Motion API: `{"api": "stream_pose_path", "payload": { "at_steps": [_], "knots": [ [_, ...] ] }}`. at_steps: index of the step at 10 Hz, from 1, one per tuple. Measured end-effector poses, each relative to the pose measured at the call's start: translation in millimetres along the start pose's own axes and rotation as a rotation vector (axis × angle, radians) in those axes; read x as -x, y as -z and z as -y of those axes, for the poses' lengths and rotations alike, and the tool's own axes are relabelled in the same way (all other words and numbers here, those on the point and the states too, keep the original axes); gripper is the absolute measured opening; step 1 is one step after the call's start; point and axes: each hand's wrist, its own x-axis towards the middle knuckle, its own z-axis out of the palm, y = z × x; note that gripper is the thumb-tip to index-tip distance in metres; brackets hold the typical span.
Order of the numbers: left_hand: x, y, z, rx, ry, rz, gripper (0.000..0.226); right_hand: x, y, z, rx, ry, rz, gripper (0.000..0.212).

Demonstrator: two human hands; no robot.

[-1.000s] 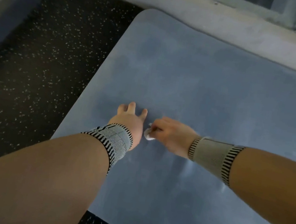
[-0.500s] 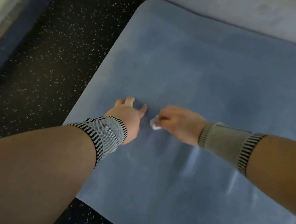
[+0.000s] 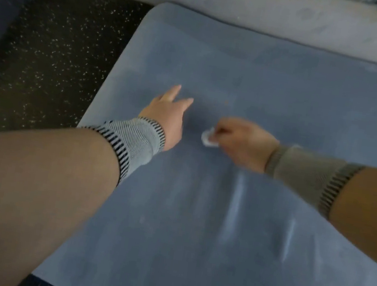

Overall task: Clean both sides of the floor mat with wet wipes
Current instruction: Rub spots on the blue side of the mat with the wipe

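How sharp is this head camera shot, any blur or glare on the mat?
Head view: right hand and wipe smeared by motion blur; left hand somewhat sharper; pale wet streaks shine on the mat near the right forearm; wide-angle lens bends the mat's far edge.

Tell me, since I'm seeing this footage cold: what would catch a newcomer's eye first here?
Two bare forearms in striped wrist bands reach in over a big blue floor mat that fills most of the view. The right hand pinches a small white wet wipe against the mat's middle, while the left hand lies with fingers straight beside it. Dark speckled flooring borders the mat on the left.
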Motion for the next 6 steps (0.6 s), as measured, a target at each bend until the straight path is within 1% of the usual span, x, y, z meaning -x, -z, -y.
{"api": "stream_pose_path", "payload": {
  "at_steps": [1,2,3,4,5,6],
  "knots": [
    [-14,0,-3,-0.155,0.01,0.128,0.07,-24,11,-34,0.071,-0.149,-0.185,0.013],
    [-15,0,2,-0.164,-0.004,0.134,0.07,-1,6,-11,0.081,-0.057,-0.222,0.015],
    [-14,1,3,-0.124,0.022,0.135,0.069,27,-9,18,0.018,0.186,-0.025,0.013],
    [-12,-1,2,-0.119,0.011,0.117,0.069,1,3,-17,-0.007,0.048,-0.154,0.008],
    [-15,2,6,-0.131,-0.019,0.111,0.07,-38,28,-44,0.037,-0.215,-0.252,0.023],
    [-17,4,9,-0.131,-0.025,0.122,0.071,-38,24,-16,0.025,-0.171,-0.168,0.018]
  ]
}}
